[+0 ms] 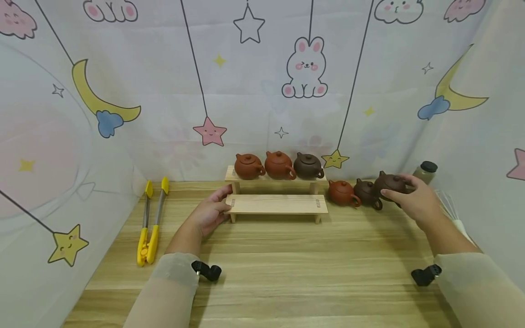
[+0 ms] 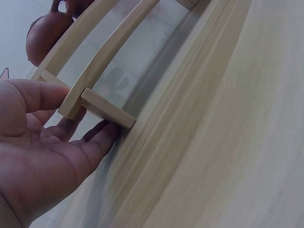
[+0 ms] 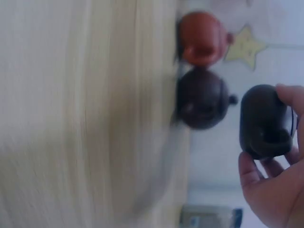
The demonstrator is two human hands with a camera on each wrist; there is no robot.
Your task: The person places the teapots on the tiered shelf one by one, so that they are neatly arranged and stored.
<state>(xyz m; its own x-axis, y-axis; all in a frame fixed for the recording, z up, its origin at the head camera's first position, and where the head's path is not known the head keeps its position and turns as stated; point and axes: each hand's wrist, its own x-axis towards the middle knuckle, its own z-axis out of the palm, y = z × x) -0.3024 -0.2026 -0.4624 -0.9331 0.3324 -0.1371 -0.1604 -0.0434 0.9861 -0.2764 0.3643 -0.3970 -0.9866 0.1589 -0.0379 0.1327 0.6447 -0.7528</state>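
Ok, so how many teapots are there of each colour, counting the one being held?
Reddish teapots: 3
Dark brown teapots: 3, one of them held in the right fingers
Total: 6 teapots

Setting: by appearance, a curtained filming booth; whether in a home or lab, cannot tell. Evidence: cartoon-printed cloth (image 1: pixel 164 68) along the worktop's (image 1: pixel 287 278) back, left and right edges; black cameras (image 1: pixel 209 272) at both sleeves (image 1: pixel 164 287).
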